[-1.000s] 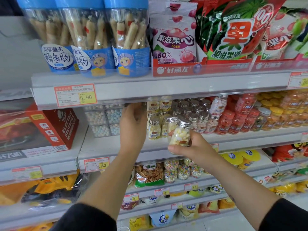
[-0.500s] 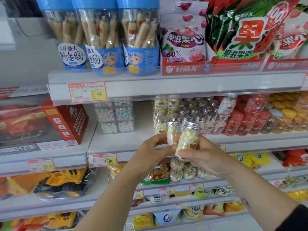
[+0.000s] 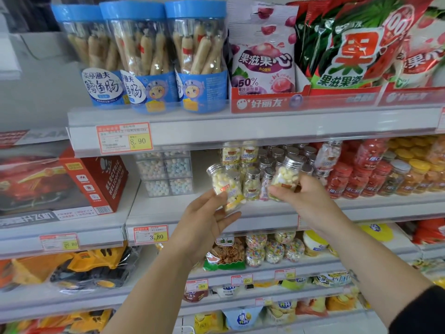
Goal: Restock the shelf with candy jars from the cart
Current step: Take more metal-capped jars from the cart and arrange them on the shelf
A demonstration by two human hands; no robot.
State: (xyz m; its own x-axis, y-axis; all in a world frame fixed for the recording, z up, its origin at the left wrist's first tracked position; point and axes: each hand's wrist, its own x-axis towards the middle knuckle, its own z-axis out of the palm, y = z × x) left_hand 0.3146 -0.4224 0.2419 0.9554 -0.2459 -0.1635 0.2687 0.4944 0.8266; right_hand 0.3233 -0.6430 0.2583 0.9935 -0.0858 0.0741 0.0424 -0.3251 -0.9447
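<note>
Two silver-capped candy jars are held at mid-frame, the left jar point(image 3: 226, 186) in the left hand point(image 3: 204, 220) and the right jar point(image 3: 285, 177) in the right hand point(image 3: 310, 203). Three blue-lidded tubs point(image 3: 142, 56) stand side by side in the upper left, and one red toy box point(image 3: 94, 179) sits at middle left. Behind the hands, the shelved jars point(image 3: 251, 186) seem to number a dozen or more, too blurred and overlapped for a firm count.
</note>
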